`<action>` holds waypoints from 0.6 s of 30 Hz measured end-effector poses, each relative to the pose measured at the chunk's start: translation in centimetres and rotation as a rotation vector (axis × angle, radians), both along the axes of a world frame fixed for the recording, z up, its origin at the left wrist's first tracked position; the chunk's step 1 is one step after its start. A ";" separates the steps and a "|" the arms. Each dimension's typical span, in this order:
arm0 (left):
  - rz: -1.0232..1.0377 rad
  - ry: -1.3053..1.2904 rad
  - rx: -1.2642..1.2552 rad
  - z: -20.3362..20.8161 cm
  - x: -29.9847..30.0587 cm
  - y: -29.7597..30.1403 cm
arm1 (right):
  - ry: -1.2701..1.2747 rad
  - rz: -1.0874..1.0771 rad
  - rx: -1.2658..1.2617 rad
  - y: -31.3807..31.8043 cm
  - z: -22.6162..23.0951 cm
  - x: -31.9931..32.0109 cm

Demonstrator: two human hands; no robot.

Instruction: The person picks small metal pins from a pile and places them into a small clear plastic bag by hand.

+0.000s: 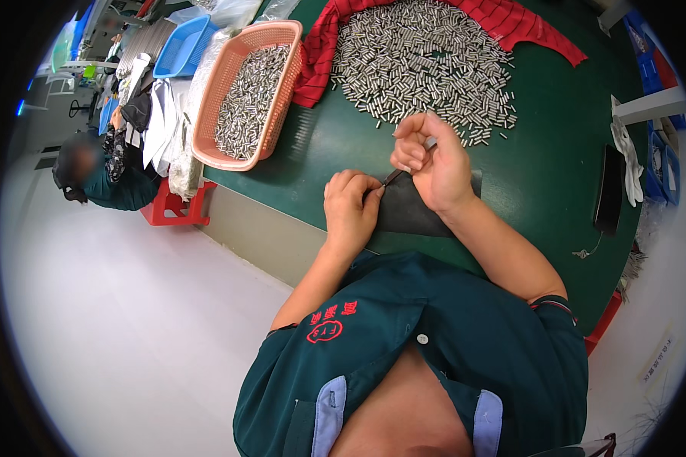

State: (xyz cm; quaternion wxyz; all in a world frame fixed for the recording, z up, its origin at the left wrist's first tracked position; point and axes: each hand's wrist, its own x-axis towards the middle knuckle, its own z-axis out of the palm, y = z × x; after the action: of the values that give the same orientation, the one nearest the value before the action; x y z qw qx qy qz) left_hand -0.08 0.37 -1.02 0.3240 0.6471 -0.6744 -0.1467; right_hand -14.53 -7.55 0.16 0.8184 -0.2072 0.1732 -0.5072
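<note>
My right hand (438, 164) is closed around a slim dark hand tool (394, 177), whose exact kind I cannot make out. Its tip slants down to the left and meets the fingertips of my left hand (351, 207). Those fingers are pinched together, and whatever they hold is too small or hidden to name. Both hands are over a black mat (415, 209) near the table's front edge. Just beyond them, a wide heap of small silvery metal pins (423, 61) covers the far part of the green table (556, 137).
Red striped cloth (530, 30) lies around the heap. To the left stands a pink basket (206, 129) of metal pins, with a blue basket (183, 46) behind. A black tray-like object (610, 186) and white glove (626, 160) are at right. A person (118, 179) sits far left.
</note>
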 end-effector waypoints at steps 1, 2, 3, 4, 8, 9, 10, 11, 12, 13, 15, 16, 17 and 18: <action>0.010 0.006 -0.019 -0.3 0.0 0.0 | 0.023 -0.016 -0.007 0.1 0.0 0.1; 0.020 0.012 -0.037 -0.5 0.0 0.1 | 0.046 -0.031 -0.013 0.2 0.0 0.2; 0.021 0.013 -0.035 -0.6 -0.1 0.2 | 0.047 -0.030 -0.011 0.3 0.0 0.3; 0.026 0.019 -0.043 -0.6 -0.2 0.2 | 0.075 -0.027 -0.044 0.5 0.0 0.3; 0.041 0.029 -0.038 -0.8 -0.2 0.2 | 0.144 -0.040 -0.130 0.7 0.1 0.7; 0.043 0.032 -0.035 -0.8 -0.3 0.2 | 0.147 -0.037 -0.127 0.8 0.1 0.7; 0.040 0.030 -0.037 -0.8 -0.3 0.1 | 0.162 -0.038 -0.127 0.9 0.1 0.8; 0.037 0.029 -0.039 -0.8 -0.3 0.1 | 0.177 -0.039 -0.128 0.9 0.1 0.9; 0.040 0.030 -0.037 -0.9 -0.2 0.2 | 0.178 -0.036 -0.126 1.1 0.0 1.0; 0.041 0.033 -0.042 -0.8 -0.3 0.1 | 0.186 -0.053 -0.142 1.2 0.1 1.0; 0.040 0.036 -0.057 -0.5 -0.4 0.2 | 0.194 -0.072 -0.168 1.5 0.3 1.0; 0.040 0.036 -0.058 -0.6 -0.4 0.1 | 0.189 -0.080 -0.172 1.6 0.1 1.1; 0.039 0.035 -0.060 -0.7 -0.3 0.0 | 0.184 -0.088 -0.178 1.6 0.0 1.2; 0.036 0.033 -0.073 -0.7 -0.3 -0.1 | 0.182 -0.092 -0.190 1.6 -0.1 1.1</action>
State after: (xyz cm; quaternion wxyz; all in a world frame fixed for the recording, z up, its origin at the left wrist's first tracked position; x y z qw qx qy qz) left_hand -0.40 0.31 -1.76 0.3609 0.6445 -0.6621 -0.1266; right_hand -13.39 -5.91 0.08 0.7521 -0.3206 0.2071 -0.5373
